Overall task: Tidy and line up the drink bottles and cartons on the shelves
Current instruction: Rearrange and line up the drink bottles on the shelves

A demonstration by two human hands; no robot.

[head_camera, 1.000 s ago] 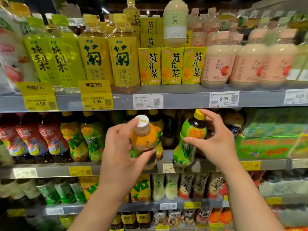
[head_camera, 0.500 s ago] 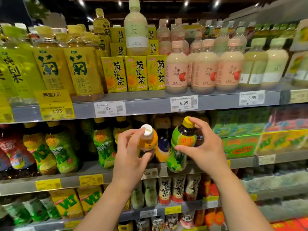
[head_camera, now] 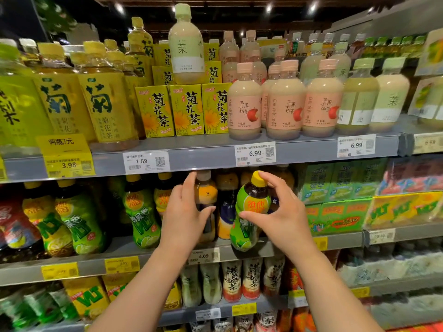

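On the middle shelf point(head_camera: 347, 240), an orange bottle point(head_camera: 206, 195) with a pale cap is gripped by the left hand point(head_camera: 187, 216); fingers are curled round its left side and the thumb is laid across its front. It is held upright, inside the shelf bay, just below the upper shelf's edge. Whether its base is touching the shelf cannot be told, since the hand covers it.

A green bottle point(head_camera: 249, 212) with a yellow cap is pinched by the right hand point(head_camera: 282, 216), thumb on the label, forefinger arched over to the cap. It is tilted slightly, its base at the front lip of the middle shelf, just right of the orange bottle. Dark bottles are seen behind and between the two.

Further green bottles point(head_camera: 141, 212) are stood to the left on the same shelf; green cartons point(head_camera: 335, 216) are stacked to the right. On the upper shelf point(head_camera: 215, 156), yellow cartons point(head_camera: 187, 111) are flanked by yellow bottles point(head_camera: 103, 101) and pink-labelled bottles point(head_camera: 285, 104). One pale bottle point(head_camera: 185, 44) is stood atop the yellow cartons. Price tags point(head_camera: 255, 153) are fixed along the shelf edges.
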